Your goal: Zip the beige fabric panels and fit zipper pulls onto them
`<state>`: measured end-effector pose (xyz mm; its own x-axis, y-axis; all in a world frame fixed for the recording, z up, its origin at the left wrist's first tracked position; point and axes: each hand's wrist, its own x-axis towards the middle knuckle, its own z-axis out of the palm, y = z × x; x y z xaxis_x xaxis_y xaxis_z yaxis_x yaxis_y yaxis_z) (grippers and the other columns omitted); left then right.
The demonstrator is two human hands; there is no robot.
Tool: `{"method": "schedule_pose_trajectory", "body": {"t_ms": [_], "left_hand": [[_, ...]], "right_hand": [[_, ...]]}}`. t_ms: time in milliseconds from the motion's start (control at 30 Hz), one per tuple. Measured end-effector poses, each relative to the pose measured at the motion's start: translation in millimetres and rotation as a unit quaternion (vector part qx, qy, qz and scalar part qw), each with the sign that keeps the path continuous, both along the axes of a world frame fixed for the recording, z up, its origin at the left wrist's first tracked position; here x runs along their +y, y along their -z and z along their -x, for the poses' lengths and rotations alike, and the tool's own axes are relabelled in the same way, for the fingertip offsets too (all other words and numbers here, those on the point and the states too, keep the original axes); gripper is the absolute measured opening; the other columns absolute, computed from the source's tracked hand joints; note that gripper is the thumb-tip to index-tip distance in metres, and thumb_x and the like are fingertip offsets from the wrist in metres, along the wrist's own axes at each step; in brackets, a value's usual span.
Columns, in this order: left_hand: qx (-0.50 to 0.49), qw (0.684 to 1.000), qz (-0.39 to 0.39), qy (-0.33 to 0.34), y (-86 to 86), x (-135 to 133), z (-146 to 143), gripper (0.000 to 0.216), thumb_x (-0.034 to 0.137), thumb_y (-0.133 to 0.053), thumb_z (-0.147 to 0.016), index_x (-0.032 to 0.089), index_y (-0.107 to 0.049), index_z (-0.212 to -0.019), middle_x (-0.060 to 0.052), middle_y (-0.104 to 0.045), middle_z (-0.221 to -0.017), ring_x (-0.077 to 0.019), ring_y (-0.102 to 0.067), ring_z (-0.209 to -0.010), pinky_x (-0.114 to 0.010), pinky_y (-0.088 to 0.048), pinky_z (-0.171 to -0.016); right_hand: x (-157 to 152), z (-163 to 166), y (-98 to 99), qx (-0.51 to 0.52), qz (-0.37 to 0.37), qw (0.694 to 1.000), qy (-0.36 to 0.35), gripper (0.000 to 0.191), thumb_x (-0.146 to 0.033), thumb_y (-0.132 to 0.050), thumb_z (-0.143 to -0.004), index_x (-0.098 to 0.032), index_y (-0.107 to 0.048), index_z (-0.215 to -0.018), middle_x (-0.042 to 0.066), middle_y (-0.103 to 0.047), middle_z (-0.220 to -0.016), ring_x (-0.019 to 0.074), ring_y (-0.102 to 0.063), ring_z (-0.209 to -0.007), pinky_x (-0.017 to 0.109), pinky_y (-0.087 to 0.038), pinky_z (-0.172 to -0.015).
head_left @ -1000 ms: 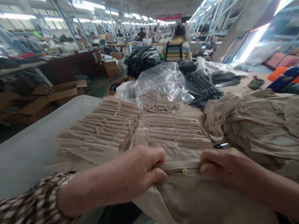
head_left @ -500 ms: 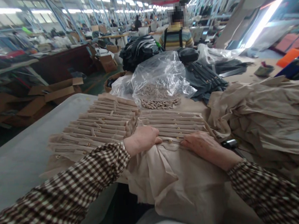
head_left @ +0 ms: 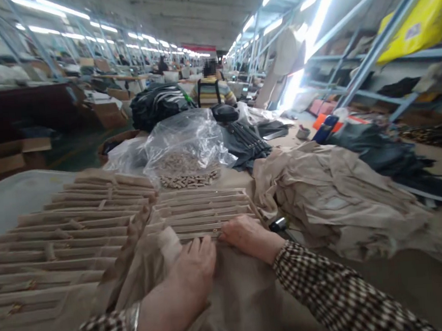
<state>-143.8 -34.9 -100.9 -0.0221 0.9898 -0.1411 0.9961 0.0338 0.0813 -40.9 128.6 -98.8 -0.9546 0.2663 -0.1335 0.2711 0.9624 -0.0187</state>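
Hands flat on stacked beige garments

Palms press down at the near edge of the table. The left hand (head_left: 193,267) lies with fingers spread, its grip apart and holding nothing, on the top beige garment (head_left: 239,296). The right hand (head_left: 245,235) rests just beside it, fingers flat and apart on the edge of the same garment, where it meets the right stack of folded pieces (head_left: 205,212). A second stack (head_left: 69,233) lies along the left edge. Behind them sits a clear plastic bag (head_left: 184,143) of small tan pieces; a loose beige heap (head_left: 334,197) lies toward the right.
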Motion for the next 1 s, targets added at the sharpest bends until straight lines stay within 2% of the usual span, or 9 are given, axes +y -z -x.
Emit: {"method": "schedule_pose_trajectory", "body": {"t_ms": [133,233,367,433,500,600,667,800,1000], "left_hand": [[-0.008,0.997,0.045,-0.062,22.3,-9.1,-6.9,0.064,0.021,-0.053,-0.075,0.014,-0.054,-0.139,-0.018,-0.042,-0.151,-0.0404,-0.037,-0.139,-0.064,-0.026,-0.113],[0.004,0.996,0.059,-0.063,25.0,-19.4,-7.7,0.074,0.028,-0.056,-0.070,0.025,-0.050,-0.143,-0.012,-0.038,-0.154,-0.0399,-0.024,-0.145,-0.066,-0.008,-0.116],[0.008,0.994,0.099,-0.039,16.1,-26.2,-5.9,0.088,0.031,-0.059,-0.068,0.025,-0.031,-0.152,-0.010,-0.011,-0.161,-0.0364,-0.005,-0.149,-0.060,0.001,-0.118],[0.004,0.991,0.126,-0.035,9.3,-24.7,-6.6,0.094,0.031,-0.062,-0.067,0.028,-0.025,-0.153,-0.010,-0.003,-0.161,-0.0366,-0.002,-0.149,-0.060,0.003,-0.117],[0.001,0.988,0.147,-0.046,3.8,-22.0,-8.2,0.097,0.033,-0.066,-0.065,0.031,-0.024,-0.152,-0.010,0.000,-0.160,-0.0376,0.000,-0.148,-0.061,0.004,-0.116],[-0.011,0.985,0.163,-0.061,3.0,-20.5,-8.6,0.102,0.034,-0.070,-0.062,0.032,-0.023,-0.152,-0.011,0.002,-0.160,-0.0373,0.003,-0.148,-0.061,0.006,-0.116],[-0.026,0.985,0.161,-0.060,8.6,-22.9,-6.1,0.104,0.033,-0.070,-0.061,0.034,-0.021,-0.152,-0.009,0.004,-0.160,-0.0353,0.007,-0.148,-0.060,0.007,-0.116],[-0.047,0.991,0.122,-0.037,19.9,-28.9,0.3,0.109,0.033,-0.071,-0.060,0.037,-0.016,-0.153,-0.007,0.009,-0.160,-0.0340,0.012,-0.147,-0.060,0.007,-0.116],[-0.121,0.978,0.165,-0.024,-19.4,-19.1,2.4,0.105,0.044,-0.077,-0.061,0.026,-0.030,-0.153,-0.014,-0.006,-0.161,-0.0417,0.000,-0.147,-0.066,-0.003,-0.116]], "right_hand": [[-23.8,-11.3,-11.2,0.069,0.013,0.997,-0.036,0.021,-0.028,-0.049,-0.098,-0.020,-0.061,-0.113,0.006,-0.068,-0.110,0.0209,-0.063,-0.098,0.034,-0.050,-0.086],[-47.4,-29.9,-4.6,0.146,0.084,0.980,-0.110,0.052,-0.042,-0.056,-0.093,-0.020,-0.045,-0.139,0.009,-0.053,-0.139,0.0267,-0.046,-0.128,0.042,-0.038,-0.108],[-63.5,-70.5,14.5,0.131,0.154,0.979,-0.037,0.090,-0.065,-0.059,-0.083,-0.021,-0.025,-0.154,0.013,-0.028,-0.159,0.0363,-0.014,-0.147,0.059,-0.014,-0.118],[-59.9,-92.4,17.2,0.108,0.174,0.979,-0.020,0.093,-0.069,-0.060,-0.079,-0.024,-0.026,-0.154,0.013,-0.026,-0.160,0.0385,-0.014,-0.147,0.062,-0.017,-0.116],[-43.3,-109.5,12.1,0.096,0.176,0.979,-0.040,0.085,-0.066,-0.067,-0.075,-0.028,-0.042,-0.147,0.010,-0.037,-0.155,0.0369,-0.028,-0.143,0.055,-0.031,-0.112],[9.9,-118.4,-5.8,0.127,0.143,0.981,-0.015,0.027,-0.036,-0.061,-0.088,-0.028,-0.070,-0.112,0.004,-0.067,-0.120,0.0218,-0.061,-0.112,0.032,-0.050,-0.094],[56.3,-112.5,-17.3,0.166,0.098,0.980,0.052,0.034,-0.015,-0.042,-0.094,-0.019,-0.068,-0.116,0.012,-0.067,-0.115,0.0237,-0.058,-0.112,0.040,-0.046,-0.099],[127.4,-87.7,-22.6,0.156,-0.003,0.983,0.102,0.047,-0.001,-0.047,-0.081,-0.021,-0.068,-0.119,0.015,-0.051,-0.142,0.0325,-0.039,-0.134,0.056,-0.029,-0.110],[155.2,-70.9,-30.8,0.266,0.053,0.956,0.114,0.016,-0.015,-0.053,-0.083,-0.019,-0.067,-0.074,0.008,-0.068,-0.086,0.0201,-0.060,-0.093,0.036,-0.045,-0.092]]}}
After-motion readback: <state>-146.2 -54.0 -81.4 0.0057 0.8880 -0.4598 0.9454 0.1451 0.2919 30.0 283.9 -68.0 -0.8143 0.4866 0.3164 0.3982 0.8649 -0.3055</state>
